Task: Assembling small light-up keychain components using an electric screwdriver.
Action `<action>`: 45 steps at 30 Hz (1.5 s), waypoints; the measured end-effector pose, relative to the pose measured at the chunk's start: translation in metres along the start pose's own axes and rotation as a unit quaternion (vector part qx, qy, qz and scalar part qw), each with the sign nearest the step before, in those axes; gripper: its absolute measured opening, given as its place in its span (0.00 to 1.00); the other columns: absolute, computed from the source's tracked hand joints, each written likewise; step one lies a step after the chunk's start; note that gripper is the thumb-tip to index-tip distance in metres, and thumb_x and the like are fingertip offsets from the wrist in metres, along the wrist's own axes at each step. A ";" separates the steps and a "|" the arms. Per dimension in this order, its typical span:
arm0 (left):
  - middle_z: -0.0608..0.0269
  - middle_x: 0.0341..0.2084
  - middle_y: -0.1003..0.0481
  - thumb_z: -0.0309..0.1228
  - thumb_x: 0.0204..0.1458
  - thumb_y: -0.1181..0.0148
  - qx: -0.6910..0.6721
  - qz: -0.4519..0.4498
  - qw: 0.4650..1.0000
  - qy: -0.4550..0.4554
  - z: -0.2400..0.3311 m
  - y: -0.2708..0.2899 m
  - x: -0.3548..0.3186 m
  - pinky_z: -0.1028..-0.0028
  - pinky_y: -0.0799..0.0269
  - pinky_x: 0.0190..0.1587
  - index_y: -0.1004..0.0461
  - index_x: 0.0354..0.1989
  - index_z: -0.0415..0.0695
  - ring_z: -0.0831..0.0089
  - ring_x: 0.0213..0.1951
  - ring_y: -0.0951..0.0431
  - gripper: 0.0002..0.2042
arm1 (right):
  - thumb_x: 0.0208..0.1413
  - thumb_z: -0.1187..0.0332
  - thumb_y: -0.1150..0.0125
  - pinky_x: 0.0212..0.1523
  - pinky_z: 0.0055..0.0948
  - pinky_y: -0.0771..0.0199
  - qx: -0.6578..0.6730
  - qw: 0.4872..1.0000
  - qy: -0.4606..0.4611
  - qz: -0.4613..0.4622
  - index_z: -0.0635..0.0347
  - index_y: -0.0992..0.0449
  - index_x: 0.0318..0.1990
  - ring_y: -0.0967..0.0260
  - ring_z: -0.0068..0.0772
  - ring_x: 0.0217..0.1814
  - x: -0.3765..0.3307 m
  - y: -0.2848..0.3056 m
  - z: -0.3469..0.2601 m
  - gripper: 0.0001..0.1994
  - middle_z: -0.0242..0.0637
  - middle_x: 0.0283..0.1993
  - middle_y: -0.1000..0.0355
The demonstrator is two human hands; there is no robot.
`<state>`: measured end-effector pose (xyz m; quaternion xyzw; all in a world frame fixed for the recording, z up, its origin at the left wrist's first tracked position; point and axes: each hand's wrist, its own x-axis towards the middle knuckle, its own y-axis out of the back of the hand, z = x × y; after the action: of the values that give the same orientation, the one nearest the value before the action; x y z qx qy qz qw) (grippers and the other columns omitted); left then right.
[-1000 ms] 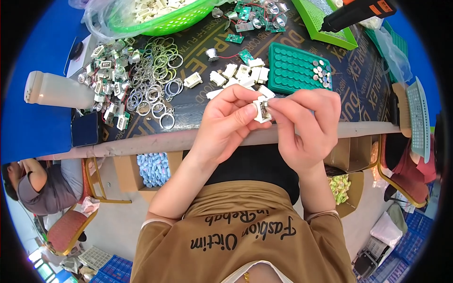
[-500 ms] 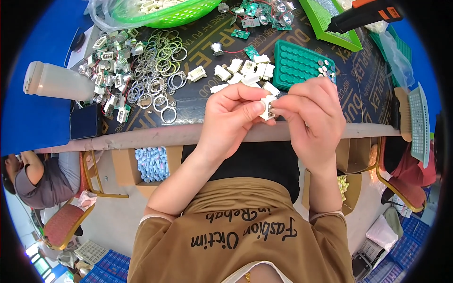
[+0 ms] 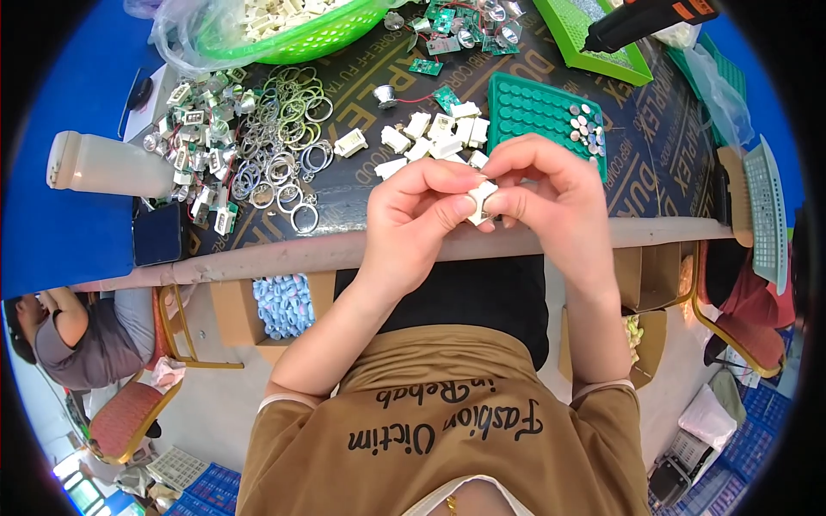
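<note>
Just above the table's near edge, a small white plastic casing (image 3: pixel 480 205) is pinched between the thumb and fingers of my left hand (image 3: pixel 404 225). My right hand (image 3: pixel 557 193) closes on the same casing from the other side, thumb pressed to its face; fingers hide much of the part. Beyond my hands lies a pile of similar white casings (image 3: pixel 441 127). Close to my right fingers sits a dark green tray (image 3: pixel 516 96) with rows of round pockets. Several silver button cells (image 3: pixel 588 131) rest on its right side.
Key rings (image 3: pixel 288 159) and small circuit assemblies (image 3: pixel 202 142) spread over the left side, near a translucent bottle (image 3: pixel 112 163) and a dark phone (image 3: pixel 160 234). A bright green basket (image 3: pixel 344 33) of casings stands at the back. A black-and-orange tool (image 3: pixel 650 24) overhangs a light green tray (image 3: pixel 632 70).
My right hand has shifted slightly left and up, its thumb now pressing on the casing. My left hand keeps its pinch. The whole view has shifted a little.
</note>
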<state>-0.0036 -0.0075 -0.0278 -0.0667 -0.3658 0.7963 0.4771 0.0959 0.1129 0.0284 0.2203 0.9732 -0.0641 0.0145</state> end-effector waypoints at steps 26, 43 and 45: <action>0.57 0.38 0.33 0.26 0.56 0.50 0.024 -0.041 0.999 0.023 0.002 -0.001 -0.002 0.72 0.31 0.40 0.33 0.45 0.37 0.71 0.40 0.29 0.10 | 0.55 0.74 0.50 0.37 0.24 0.34 -0.285 0.899 0.272 0.191 0.66 0.26 0.40 0.35 0.29 0.35 -0.032 0.012 0.047 0.09 0.41 0.39 0.30; 0.60 0.29 0.28 0.20 0.46 0.44 0.678 0.140 0.713 -0.111 0.072 0.036 -0.031 0.74 0.33 0.34 0.26 0.32 0.41 0.66 0.32 0.28 0.05 | 0.48 0.78 0.43 0.28 0.27 0.34 -0.396 0.848 0.314 0.158 0.62 0.24 0.32 0.32 0.34 0.27 -0.023 -0.001 0.051 0.04 0.38 0.28 0.28; 0.60 0.30 0.28 0.20 0.45 0.44 0.719 0.115 0.674 -0.121 0.070 0.040 -0.030 0.71 0.33 0.35 0.26 0.31 0.41 0.64 0.33 0.29 0.05 | 0.47 0.79 0.42 0.28 0.27 0.34 -0.392 0.857 0.299 0.151 0.62 0.24 0.33 0.32 0.35 0.27 -0.024 -0.001 0.050 0.05 0.38 0.28 0.28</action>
<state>-0.0476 -0.0791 -0.0104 0.3527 0.2759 0.8632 0.2334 0.1171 0.0953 -0.0192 0.3487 0.8305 0.3942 -0.1824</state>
